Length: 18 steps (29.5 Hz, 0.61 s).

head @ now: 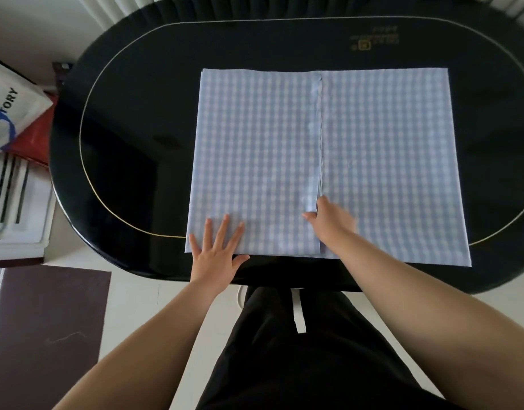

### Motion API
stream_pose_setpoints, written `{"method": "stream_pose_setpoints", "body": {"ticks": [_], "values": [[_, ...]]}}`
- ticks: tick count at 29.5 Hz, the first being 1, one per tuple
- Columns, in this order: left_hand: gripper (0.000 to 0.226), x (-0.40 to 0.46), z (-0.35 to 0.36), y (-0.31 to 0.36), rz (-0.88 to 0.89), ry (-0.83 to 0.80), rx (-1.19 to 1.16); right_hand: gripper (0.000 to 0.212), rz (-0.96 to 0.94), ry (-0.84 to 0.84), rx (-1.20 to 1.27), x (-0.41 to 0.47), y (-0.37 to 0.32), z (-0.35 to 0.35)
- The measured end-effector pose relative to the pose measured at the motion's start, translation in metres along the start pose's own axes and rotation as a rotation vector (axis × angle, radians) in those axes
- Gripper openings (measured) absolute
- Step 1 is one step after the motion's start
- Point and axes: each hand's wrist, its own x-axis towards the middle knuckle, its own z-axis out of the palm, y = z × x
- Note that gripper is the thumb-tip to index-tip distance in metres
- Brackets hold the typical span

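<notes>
A light blue checked cloth (385,149) lies flat on a black oval table (130,119). Its two side parts are folded inward and their edges meet along a seam down the middle. My left hand (218,251) lies flat with spread fingers on the cloth's near left corner, the palm partly on the table. My right hand (331,221) rests on the cloth at the near end of the seam, blurred, its fingers touching the folded edge.
The table has a thin gold line around its top and gold print at the far right (376,39). A white bag with blue lettering (6,113), a red item and a white box (18,208) stand at the left. A brown mat (44,335) lies on the floor.
</notes>
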Motion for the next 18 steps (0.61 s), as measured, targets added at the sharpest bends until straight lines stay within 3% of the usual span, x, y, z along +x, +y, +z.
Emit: {"method": "stream_pose_setpoints", "body": {"ticks": [6,9,12,14,18], "values": [[0.060,-0.001,0.004,-0.001,0.046,0.003,0.022,0.048,0.029,0.003,0.099,-0.016,0.005,0.009],[0.056,-0.004,0.008,-0.008,0.082,0.009,0.014,0.062,-0.164,0.114,0.055,-0.038,0.017,0.020],[0.056,-0.007,0.009,-0.009,0.080,0.043,-0.031,0.049,-0.307,0.178,-0.091,-0.057,0.029,0.034],[0.056,-0.003,0.006,-0.002,-0.053,0.136,-0.219,0.037,-0.333,0.178,-0.130,-0.061,0.034,0.041],[0.073,0.019,-0.018,0.007,-0.705,0.253,-0.699,0.033,-0.388,0.162,-0.160,-0.061,0.036,0.042]]}}
